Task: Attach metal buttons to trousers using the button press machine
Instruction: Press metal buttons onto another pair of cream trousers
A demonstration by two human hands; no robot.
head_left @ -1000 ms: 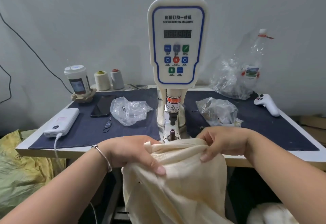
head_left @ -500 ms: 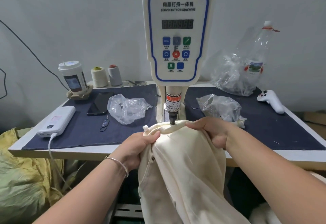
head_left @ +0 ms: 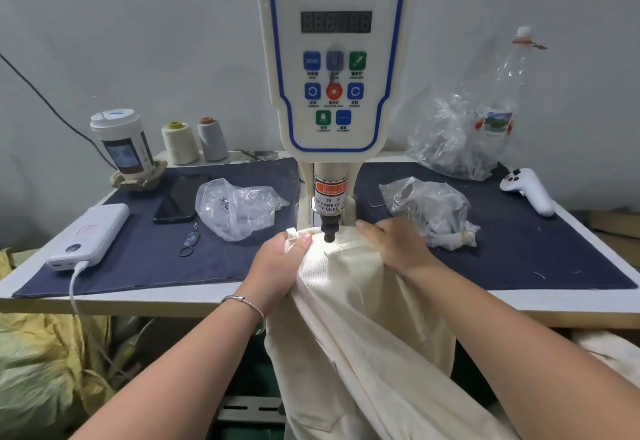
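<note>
The cream trousers (head_left: 360, 318) hang off the front edge of the bench (head_left: 207, 295), their waistband end drawn up under the black punch tip (head_left: 328, 231) of the servo button machine (head_left: 334, 58). The left hand (head_left: 277, 266) has its grip closed on the cloth, thumb and fingers pinching a bunched fold just left of the punch, beside a belt loop (head_left: 291, 232). The right hand (head_left: 389, 249) lies on the waistband just right of the punch, fingers curled over the fabric edge and holding it taut. No metal button can be made out under the punch.

On the dark blue mat (head_left: 138, 259) lie a white power bank (head_left: 88, 237) with its cable, a black phone (head_left: 180, 198), a small key ring (head_left: 189, 242) and a clear plastic bag (head_left: 239, 207) to the left; another crumpled bag (head_left: 429, 212) and a white controller (head_left: 528, 190) sit to the right. A lidded cup (head_left: 123, 141) and two thread cones (head_left: 194, 141) stand at the back.
</note>
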